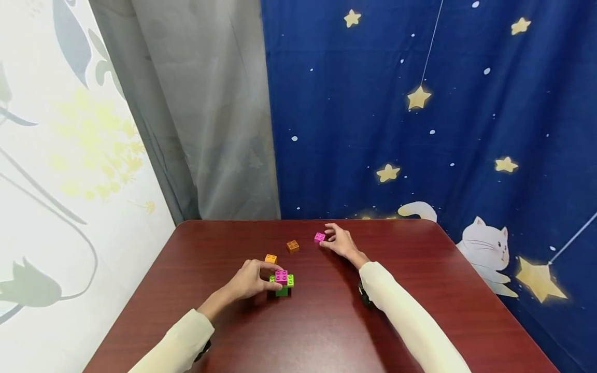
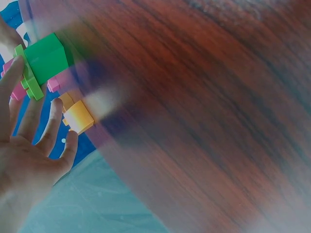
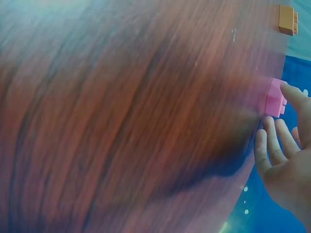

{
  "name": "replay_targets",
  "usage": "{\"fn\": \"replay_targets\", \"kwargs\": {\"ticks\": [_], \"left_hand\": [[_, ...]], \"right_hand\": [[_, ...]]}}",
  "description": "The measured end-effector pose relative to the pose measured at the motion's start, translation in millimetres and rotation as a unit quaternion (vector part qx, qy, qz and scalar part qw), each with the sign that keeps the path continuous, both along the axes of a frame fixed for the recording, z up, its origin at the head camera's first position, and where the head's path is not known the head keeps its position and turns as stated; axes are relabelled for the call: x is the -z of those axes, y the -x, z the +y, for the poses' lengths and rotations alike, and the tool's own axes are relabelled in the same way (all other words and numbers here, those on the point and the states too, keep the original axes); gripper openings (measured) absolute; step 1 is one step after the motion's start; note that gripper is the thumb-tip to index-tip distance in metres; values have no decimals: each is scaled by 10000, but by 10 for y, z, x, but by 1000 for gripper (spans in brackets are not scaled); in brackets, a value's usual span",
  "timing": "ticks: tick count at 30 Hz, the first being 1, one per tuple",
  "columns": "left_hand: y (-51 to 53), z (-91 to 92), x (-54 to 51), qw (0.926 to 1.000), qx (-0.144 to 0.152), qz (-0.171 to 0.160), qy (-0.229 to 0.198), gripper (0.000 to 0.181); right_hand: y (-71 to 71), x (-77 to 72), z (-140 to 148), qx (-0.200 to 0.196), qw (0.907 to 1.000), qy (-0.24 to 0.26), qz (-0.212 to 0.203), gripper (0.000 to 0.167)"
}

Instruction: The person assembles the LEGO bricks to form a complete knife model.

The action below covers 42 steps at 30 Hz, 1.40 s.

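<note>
On the table stands a small stack of toy building blocks: a magenta block on top, a lime green one below it and a dark green block at the bottom. My left hand holds this stack near its top, thumb in front and fingers behind. Farther back, a loose pink block lies beside my right hand. Thumb and fingers are spread apart around its near right side. The thumb tip is close to the pink block in the right wrist view; whether it touches I cannot tell.
A yellow-orange block sits just behind the left hand's fingers. A darker orange block lies between it and the pink one. The dark red wooden table ends in front of grey and blue curtains.
</note>
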<state>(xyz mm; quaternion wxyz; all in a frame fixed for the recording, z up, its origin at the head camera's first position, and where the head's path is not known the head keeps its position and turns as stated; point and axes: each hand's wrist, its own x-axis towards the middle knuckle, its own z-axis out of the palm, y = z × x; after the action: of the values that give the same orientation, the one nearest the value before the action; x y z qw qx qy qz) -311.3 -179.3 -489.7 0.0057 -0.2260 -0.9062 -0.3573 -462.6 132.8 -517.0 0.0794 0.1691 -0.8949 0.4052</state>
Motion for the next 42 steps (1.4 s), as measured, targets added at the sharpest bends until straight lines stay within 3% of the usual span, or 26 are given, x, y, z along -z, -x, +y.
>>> {"fn": "replay_targets", "kwargs": {"ticks": [12, 26, 32, 42], "left_hand": [[4, -4, 5, 9999, -64, 19, 76, 39], [-1, -3, -6, 10000, -15, -68, -13, 40], [-4, -4, -24, 10000, 20, -77, -56, 39], [-5, 6, -3, 9999, -26, 86, 49, 39]], "right_hand": [[63, 90, -45, 190, 9991, -355, 97, 56], [-33, 107, 37, -368, 9974, -544, 295, 44], [-130, 54, 60, -454, 9965, -689, 107, 40], [-291, 43, 141, -907, 9925, -762, 293, 37]]}}
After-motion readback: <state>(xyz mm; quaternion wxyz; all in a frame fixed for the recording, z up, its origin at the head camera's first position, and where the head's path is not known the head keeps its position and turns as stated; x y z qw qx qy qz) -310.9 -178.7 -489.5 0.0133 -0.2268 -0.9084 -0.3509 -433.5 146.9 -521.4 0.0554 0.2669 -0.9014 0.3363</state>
